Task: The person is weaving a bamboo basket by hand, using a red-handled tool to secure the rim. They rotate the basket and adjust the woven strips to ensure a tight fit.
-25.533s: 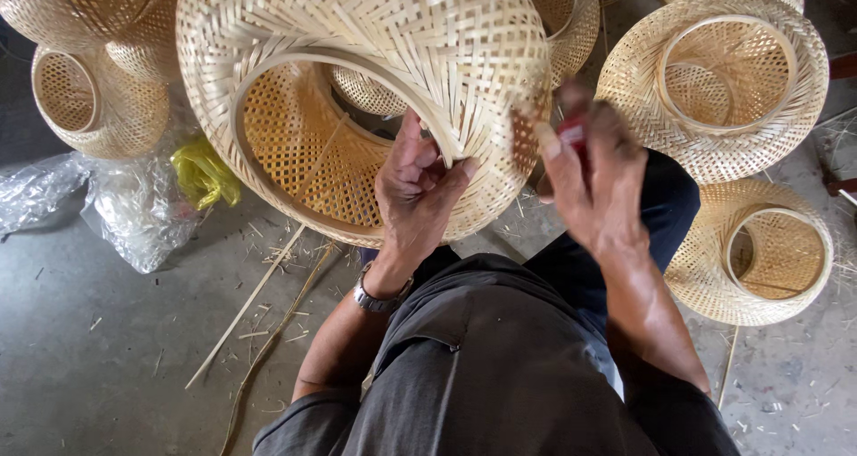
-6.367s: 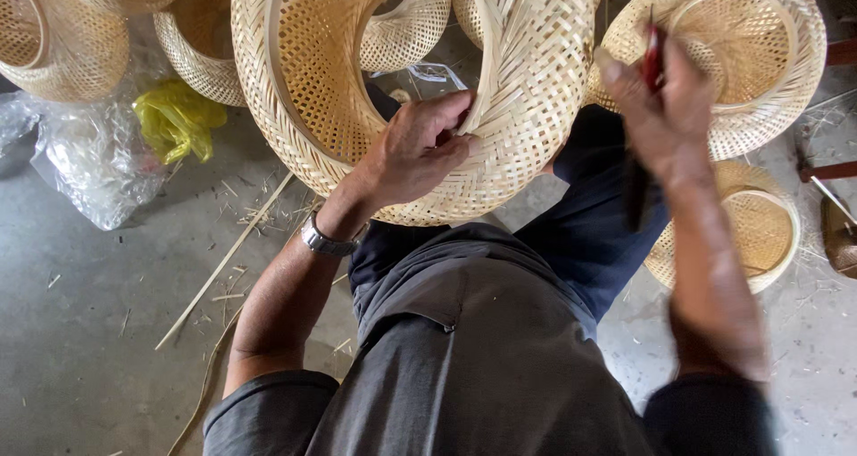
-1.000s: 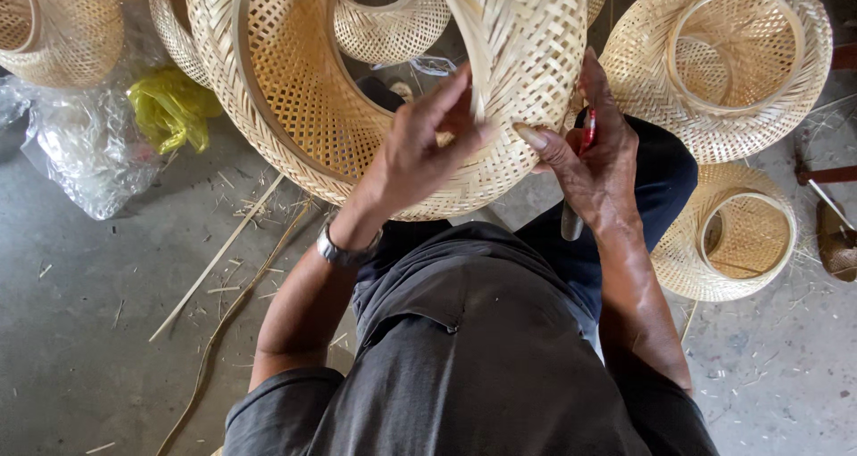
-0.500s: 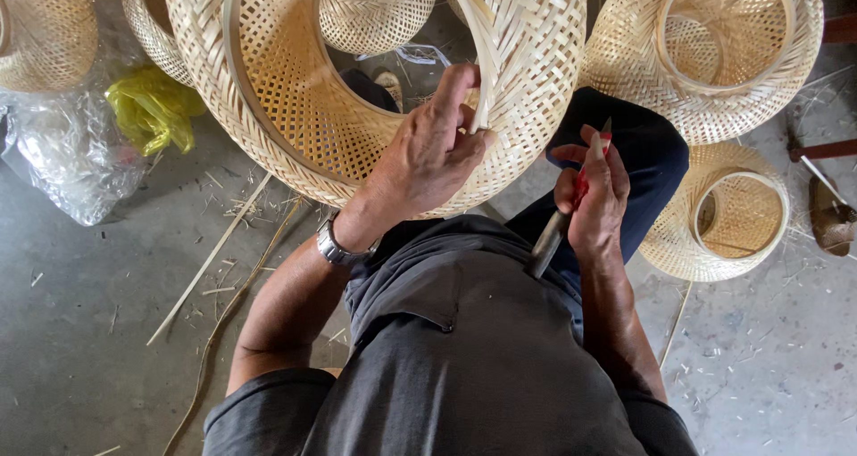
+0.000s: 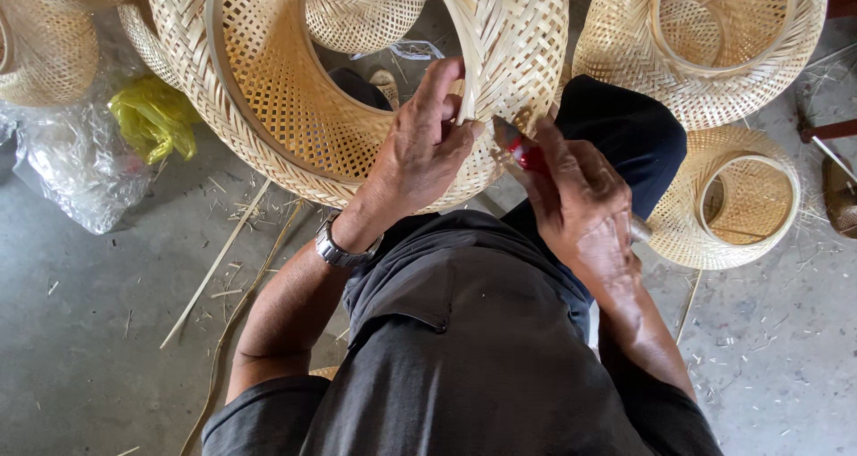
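A large woven bamboo basket [image 5: 268, 90] rests against my knees, its open mouth facing me. My left hand [image 5: 424, 148], with a metal watch [image 5: 337, 251] on the wrist, grips the basket's near woven edge. My right hand [image 5: 580, 202] is shut on a red-handled tool [image 5: 527, 157], whose tip touches the basket's edge just beside my left fingers. Most of the tool is hidden inside the fist.
Several more woven bamboo baskets [image 5: 714, 45] stand around, one small one [image 5: 741, 202] by my right knee. Yellow [image 5: 153, 117] and clear plastic bags [image 5: 80, 175] lie at the left. Bamboo strips [image 5: 219, 264] and shavings litter the grey concrete floor [image 5: 89, 331].
My right hand has come back up from beside my knee to the basket's edge with the red-handled tool. My left hand has kept its grip on the edge.
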